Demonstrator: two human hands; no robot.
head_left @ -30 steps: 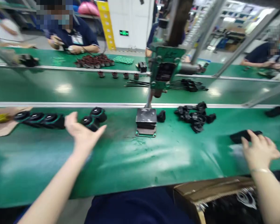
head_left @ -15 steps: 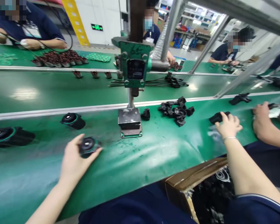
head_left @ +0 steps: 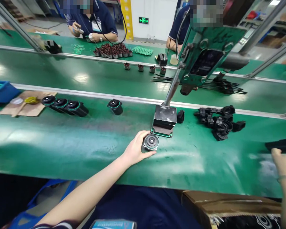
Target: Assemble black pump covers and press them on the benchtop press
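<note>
My left hand [head_left: 133, 151] is wrapped round a black cylindrical motor housing [head_left: 151, 142], thumb and fingers on opposite sides. Its round stepped top with a pale centre faces up. It is close to the front left corner of the metal block base [head_left: 165, 116] of a green bench press [head_left: 205, 60]. At the far right edge, my right hand [head_left: 284, 162] grips a dark plastic part [head_left: 278, 145] low over the table; some of its fingers are cut off by the frame. Another black housing [head_left: 115, 106] with a green ring stands behind my left hand.
Black plastic parts [head_left: 220, 122] lie heaped right of the press. Several housings [head_left: 72, 108] stand in a row at left, beside cardboard [head_left: 38, 108] and a blue bin [head_left: 3, 92]. An open carton [head_left: 197, 203] is below the table edge. People sit across the bench.
The view has swung left. My left hand has brought the motor housing rightward, close beside the press base. My right hand is still at the dark part, now closed on it.
</note>
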